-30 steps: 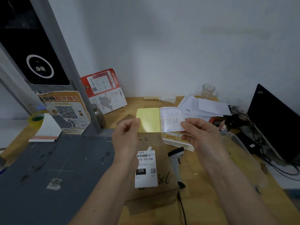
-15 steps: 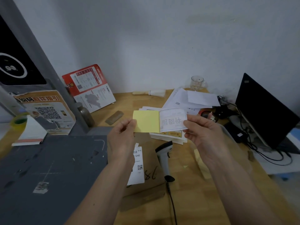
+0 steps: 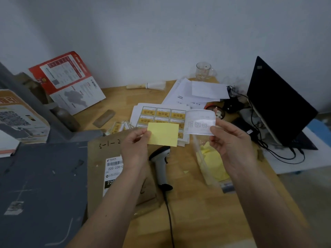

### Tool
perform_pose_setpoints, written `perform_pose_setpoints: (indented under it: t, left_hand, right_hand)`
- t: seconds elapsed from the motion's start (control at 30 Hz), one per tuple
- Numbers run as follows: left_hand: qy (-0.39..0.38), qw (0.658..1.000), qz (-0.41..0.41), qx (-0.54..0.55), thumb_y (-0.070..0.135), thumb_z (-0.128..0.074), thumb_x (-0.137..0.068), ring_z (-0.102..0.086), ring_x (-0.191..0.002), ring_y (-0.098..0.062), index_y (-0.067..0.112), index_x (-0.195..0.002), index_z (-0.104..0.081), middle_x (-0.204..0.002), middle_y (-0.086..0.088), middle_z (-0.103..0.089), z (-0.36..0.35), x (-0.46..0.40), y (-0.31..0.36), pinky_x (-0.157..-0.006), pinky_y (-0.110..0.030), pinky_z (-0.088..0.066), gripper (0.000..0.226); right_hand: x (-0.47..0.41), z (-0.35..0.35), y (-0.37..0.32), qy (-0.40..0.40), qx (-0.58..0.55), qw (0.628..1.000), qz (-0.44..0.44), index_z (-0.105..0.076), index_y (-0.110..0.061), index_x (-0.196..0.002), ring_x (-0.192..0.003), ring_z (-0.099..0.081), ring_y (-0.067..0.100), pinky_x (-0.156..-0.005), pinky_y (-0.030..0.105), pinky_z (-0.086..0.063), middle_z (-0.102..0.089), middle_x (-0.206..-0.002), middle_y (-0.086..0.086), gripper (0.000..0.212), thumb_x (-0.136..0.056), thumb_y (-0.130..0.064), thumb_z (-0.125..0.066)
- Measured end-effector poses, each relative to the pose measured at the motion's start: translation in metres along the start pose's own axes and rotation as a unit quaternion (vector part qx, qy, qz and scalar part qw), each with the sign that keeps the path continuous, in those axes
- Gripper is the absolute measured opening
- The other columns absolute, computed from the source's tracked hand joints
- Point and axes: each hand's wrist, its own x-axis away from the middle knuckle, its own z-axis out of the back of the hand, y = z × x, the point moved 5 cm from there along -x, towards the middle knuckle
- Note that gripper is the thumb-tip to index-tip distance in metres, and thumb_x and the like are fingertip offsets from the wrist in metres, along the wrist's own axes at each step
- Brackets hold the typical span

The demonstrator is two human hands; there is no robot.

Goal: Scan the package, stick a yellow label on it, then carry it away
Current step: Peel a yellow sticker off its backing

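Observation:
A flat brown cardboard package (image 3: 100, 163) lies on the desk under my left forearm, with a white shipping label (image 3: 112, 169) and handwritten marks on it. My left hand (image 3: 134, 149) pinches a plain yellow backing sheet (image 3: 163, 134) by its left edge. My right hand (image 3: 231, 140) pinches a pale label (image 3: 199, 122), seen from its back with mirrored print. The two pieces are apart, held above the desk. A handheld barcode scanner (image 3: 160, 165) lies just right of the package, between my arms.
Sheets of yellow labels (image 3: 162, 114) lie behind my hands. A clear bin (image 3: 213, 163) with yellow backing scraps sits under my right wrist. A laptop (image 3: 279, 106) and cables are at right, papers (image 3: 195, 92) and a glass mug (image 3: 203, 70) behind, a grey mat (image 3: 39, 176) at left.
The label has come fully off the yellow backing: my right hand drew it up and to the right, while my left hand kept the backing. The camera swung right and down.

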Motion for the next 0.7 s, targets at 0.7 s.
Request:
perform_pose_setpoints:
  t: [0.7]
  left_hand:
    - [-0.347,0.789,-0.074,-0.502,0.01,-0.057,-0.089,-0.066,-0.092,-0.029,0.007,-0.097,-0.067,-0.104,-0.013,-0.068,-0.246,0.008,-0.089,-0.083,-0.042,-0.057,0.013]
  right_hand:
    - [-0.058,0.131,0.016,0.115,0.056,0.991,-0.027,-0.066,-0.013,-0.076,-0.06,-0.053,0.015,-0.062,0.028,-0.047,-0.061,-0.066,0.003,0.011,-0.084,-0.005,-0.065]
